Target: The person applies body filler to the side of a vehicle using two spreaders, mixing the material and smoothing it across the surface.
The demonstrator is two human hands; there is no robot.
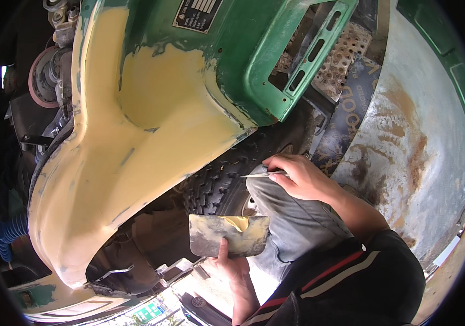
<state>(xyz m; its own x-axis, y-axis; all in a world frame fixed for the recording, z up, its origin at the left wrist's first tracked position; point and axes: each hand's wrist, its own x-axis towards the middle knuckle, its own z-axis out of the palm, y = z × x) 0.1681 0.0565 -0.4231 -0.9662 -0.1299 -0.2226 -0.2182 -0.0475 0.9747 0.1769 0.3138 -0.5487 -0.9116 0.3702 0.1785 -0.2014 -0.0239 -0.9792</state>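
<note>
My left hand (230,267) grips a flat rounded-corner putty board (202,239) from below, its thumb pressed on the face. Smeared with dried filler, the board carries a dab of wet yellow putty (237,222) on its upper edge. Over my knee, my right hand (300,175) pinches a thin putty spreader (259,175), seen nearly edge-on and pointing left. Both tools are apart from the vehicle. In front of me curves a green vehicle fender (172,125), largely coated in smooth yellow filler with a few grey streaks.
Under the fender stands a black knobby tyre (211,185). A green step frame (308,60) with slots juts out at upper right. To the right lies a stained grey metal panel (406,163). A blue coiled hose (12,236) hangs at far left.
</note>
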